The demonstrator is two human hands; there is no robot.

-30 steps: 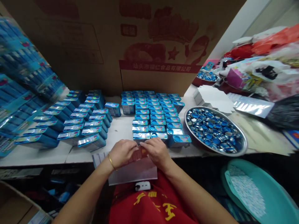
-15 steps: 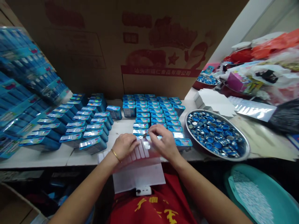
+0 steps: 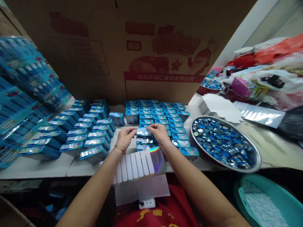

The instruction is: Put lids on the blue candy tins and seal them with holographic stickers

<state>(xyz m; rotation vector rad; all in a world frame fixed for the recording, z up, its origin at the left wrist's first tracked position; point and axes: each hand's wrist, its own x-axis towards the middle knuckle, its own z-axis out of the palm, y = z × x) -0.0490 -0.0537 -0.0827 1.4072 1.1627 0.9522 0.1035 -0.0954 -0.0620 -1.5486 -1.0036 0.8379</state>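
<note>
My left hand [image 3: 126, 138], with a gold bangle at the wrist, pinches the left end of a small shiny clear sticker [image 3: 142, 130]. At its right end the fingers of my right hand [image 3: 160, 133] are pinched too. The sticker spans the gap between my hands, just over the top of a small blue tin [image 3: 145, 140] in the front rows; whether it touches the tin I cannot tell. Below my wrists lies a sheet of strip-shaped stickers [image 3: 134, 166], with a bare, rainbow-glinting area at its right end.
Blue tins [image 3: 96, 134] stand in rows at left, beside wrapped stacks of blue packs [image 3: 30, 69]. A metal bowl of blue caps [image 3: 257, 164] sits at right, near white card [image 3: 220, 105]. A large carton [image 3: 94, 85] closes off the back. Low right is a green basin [image 3: 270, 186].
A sticker has come off the sheet and is now stretched between my hands. Both hands have moved forward from the sheet to above the front tins.
</note>
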